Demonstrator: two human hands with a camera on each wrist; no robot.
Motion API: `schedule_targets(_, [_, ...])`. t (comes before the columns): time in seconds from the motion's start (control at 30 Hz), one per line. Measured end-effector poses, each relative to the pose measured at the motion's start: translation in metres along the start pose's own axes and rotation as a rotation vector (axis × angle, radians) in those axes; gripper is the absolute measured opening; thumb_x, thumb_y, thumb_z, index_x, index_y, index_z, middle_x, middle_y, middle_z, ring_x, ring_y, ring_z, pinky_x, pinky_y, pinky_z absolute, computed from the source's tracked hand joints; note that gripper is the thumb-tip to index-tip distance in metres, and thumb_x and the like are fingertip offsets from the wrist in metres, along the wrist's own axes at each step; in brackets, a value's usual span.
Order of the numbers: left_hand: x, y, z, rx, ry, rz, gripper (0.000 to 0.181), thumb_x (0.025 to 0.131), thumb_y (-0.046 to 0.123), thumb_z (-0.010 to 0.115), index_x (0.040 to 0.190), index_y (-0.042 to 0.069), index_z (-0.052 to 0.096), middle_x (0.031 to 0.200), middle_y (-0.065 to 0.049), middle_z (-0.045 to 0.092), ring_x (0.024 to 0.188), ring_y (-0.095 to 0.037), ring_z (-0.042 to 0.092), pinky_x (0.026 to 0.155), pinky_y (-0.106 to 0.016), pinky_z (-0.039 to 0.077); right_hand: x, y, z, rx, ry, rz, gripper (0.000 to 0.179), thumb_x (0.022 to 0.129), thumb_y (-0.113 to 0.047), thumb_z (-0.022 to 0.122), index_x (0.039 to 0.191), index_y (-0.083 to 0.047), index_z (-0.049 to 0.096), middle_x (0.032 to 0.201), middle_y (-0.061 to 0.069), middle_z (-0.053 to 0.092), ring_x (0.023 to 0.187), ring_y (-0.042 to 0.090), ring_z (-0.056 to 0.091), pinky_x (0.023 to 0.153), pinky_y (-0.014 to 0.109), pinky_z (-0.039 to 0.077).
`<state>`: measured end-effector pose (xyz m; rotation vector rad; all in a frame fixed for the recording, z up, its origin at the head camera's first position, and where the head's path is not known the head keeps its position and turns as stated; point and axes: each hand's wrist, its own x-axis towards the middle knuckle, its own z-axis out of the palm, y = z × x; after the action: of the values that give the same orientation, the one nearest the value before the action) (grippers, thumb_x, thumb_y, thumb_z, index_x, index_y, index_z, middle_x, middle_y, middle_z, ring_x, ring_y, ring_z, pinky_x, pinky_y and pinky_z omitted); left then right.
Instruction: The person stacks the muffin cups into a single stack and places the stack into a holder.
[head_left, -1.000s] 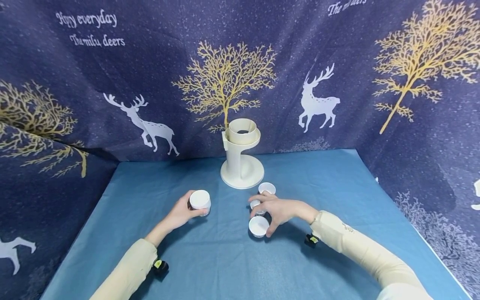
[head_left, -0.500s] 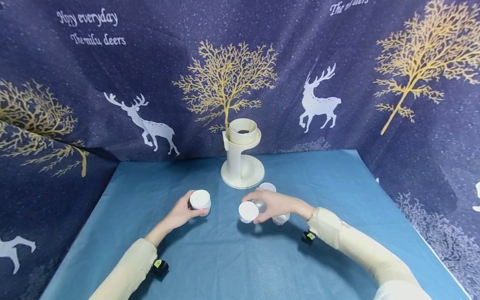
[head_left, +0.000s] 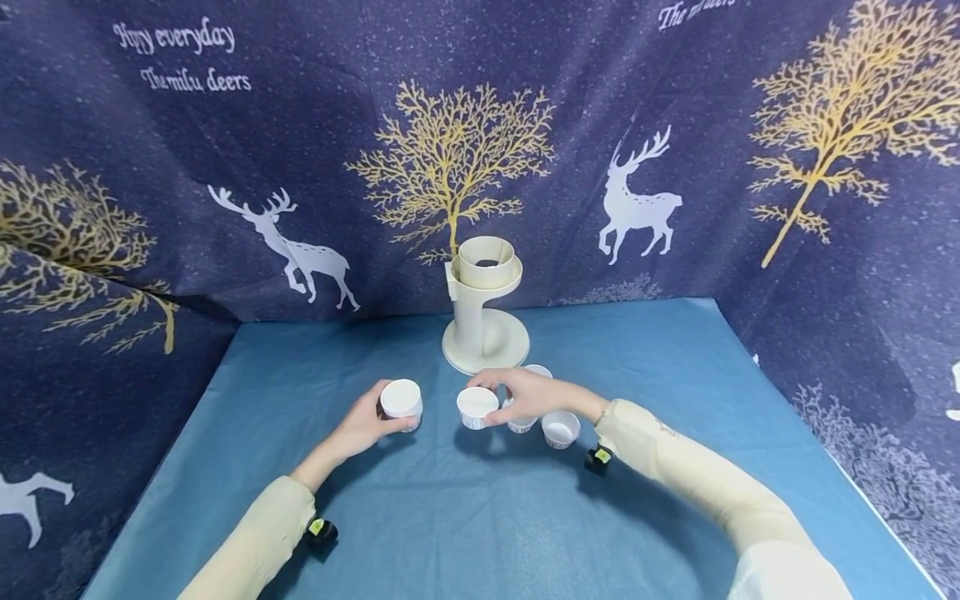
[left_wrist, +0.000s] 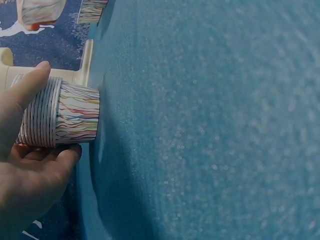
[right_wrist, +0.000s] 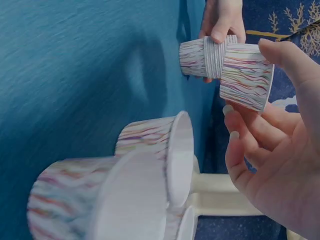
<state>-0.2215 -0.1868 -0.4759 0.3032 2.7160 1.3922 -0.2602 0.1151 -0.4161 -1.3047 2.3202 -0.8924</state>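
Observation:
On the left of the blue table, my left hand [head_left: 362, 429] grips a stack of nested paper cups [left_wrist: 77, 112], white with coloured wavy lines. The stack's base is on or close to the cloth. My right hand [head_left: 531, 392] holds a single paper cup [head_left: 477, 408] by its side between thumb and fingers, raised above the table. In the right wrist view this cup [right_wrist: 246, 77] appears upright, mouth away from the cloth. Below and beside the right hand stand three loose cups: one paper cup [head_left: 561, 428] in full view, another [head_left: 522, 423] and a third [head_left: 542, 370] partly hidden by the hand.
A cream stand [head_left: 468, 329] with a round base and a ring on top stands at the back centre of the table. The ring holds a cream funnel-like cylinder [head_left: 486, 260]. Behind the table hangs a dark blue cloth [head_left: 300, 125] printed with deer and trees.
My right hand has picked a paper cup from the loose group and carried it left and slightly away, towards the stack. The left hand and its stack have stayed in place.

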Motion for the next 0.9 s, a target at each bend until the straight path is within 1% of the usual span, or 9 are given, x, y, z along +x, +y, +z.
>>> schedule_targets(0.07, [-0.001,0.002,0.001,0.004,0.005,0.002,0.069,0.072,0.029,0.078,0.126,0.004,0.044,0.118,-0.014,0.055,0.104,-0.024,0.054,0.088,-0.037,0.043,0.004,-0.002,-0.001,0.007,0.014,0.011,0.047,0.08,-0.034,0.069,0.122,-0.021,0.052,0.105,-0.007,0.059,0.089,0.014,0.052,0.068,0.03,0.047])
schedule_targets(0.13, [-0.003,0.008,0.001,-0.002,0.009,0.0,0.067,0.072,0.025,0.078,0.125,0.002,0.044,0.117,-0.016,0.055,0.104,-0.026,0.054,0.088,-0.038,0.043,0.009,-0.003,-0.001,0.011,0.02,0.02,0.045,0.081,-0.032,0.069,0.121,-0.019,0.053,0.102,-0.007,0.06,0.089,0.014,0.053,0.069,0.027,0.046])
schedule_targets(0.23, [-0.008,0.02,-0.002,-0.002,-0.001,0.012,0.064,0.074,0.019,0.077,0.124,-0.002,0.044,0.116,-0.019,0.055,0.102,-0.027,0.054,0.086,-0.039,0.043,0.016,-0.003,-0.002,0.029,0.022,0.023,0.042,0.081,-0.029,0.069,0.118,-0.016,0.055,0.1,-0.005,0.062,0.088,0.012,0.055,0.077,0.027,0.046])
schedule_targets(0.3, [-0.008,0.022,-0.002,-0.008,0.001,0.015,0.064,0.073,0.016,0.077,0.124,-0.003,0.043,0.115,-0.02,0.055,0.101,-0.029,0.054,0.085,-0.04,0.043,0.021,-0.003,-0.004,0.028,0.029,0.026,0.041,0.081,-0.027,0.069,0.117,-0.015,0.055,0.099,-0.005,0.063,0.09,0.009,0.055,0.084,0.029,0.046])
schedule_targets(0.37, [-0.007,0.019,-0.002,0.001,0.005,0.022,0.064,0.073,0.017,0.077,0.124,-0.001,0.044,0.115,-0.019,0.055,0.101,-0.028,0.054,0.084,-0.039,0.043,0.025,-0.004,-0.005,0.028,0.044,0.024,0.04,0.081,-0.026,0.069,0.115,-0.013,0.055,0.098,-0.003,0.063,0.09,0.008,0.055,0.086,0.03,0.045])
schedule_targets(0.47, [-0.002,0.008,-0.001,0.012,0.015,0.029,0.066,0.072,0.022,0.078,0.125,0.003,0.044,0.117,-0.016,0.055,0.102,-0.026,0.054,0.085,-0.038,0.044,0.032,-0.007,-0.006,0.02,0.067,0.042,0.04,0.08,-0.026,0.07,0.114,-0.012,0.055,0.097,-0.002,0.063,0.089,0.009,0.056,0.086,0.031,0.046])
schedule_targets(0.57, [0.0,0.002,-0.001,0.024,0.005,0.041,0.069,0.072,0.029,0.078,0.126,0.004,0.043,0.117,-0.015,0.055,0.103,-0.025,0.054,0.085,-0.038,0.044,0.037,-0.011,-0.006,0.003,0.075,0.064,0.041,0.08,-0.028,0.07,0.115,-0.012,0.055,0.096,-0.003,0.063,0.087,0.008,0.056,0.086,0.03,0.046])
schedule_targets(0.73, [-0.001,0.0,-0.001,0.007,0.0,0.032,0.072,0.07,0.033,0.078,0.128,0.01,0.041,0.12,-0.012,0.053,0.105,-0.024,0.054,0.087,-0.038,0.043,0.046,-0.018,-0.005,-0.019,0.074,0.077,0.041,0.081,-0.031,0.068,0.116,-0.014,0.054,0.098,-0.003,0.062,0.087,0.009,0.055,0.082,0.031,0.047])
schedule_targets(0.9, [-0.001,0.001,-0.003,0.017,-0.006,0.062,0.07,0.071,0.033,0.078,0.128,0.014,0.041,0.121,-0.01,0.053,0.103,-0.024,0.054,0.084,-0.037,0.045,0.056,-0.026,-0.009,-0.019,0.104,0.061,0.041,0.082,-0.029,0.067,0.117,-0.012,0.054,0.1,0.0,0.062,0.086,0.011,0.055,0.075,0.023,0.047])
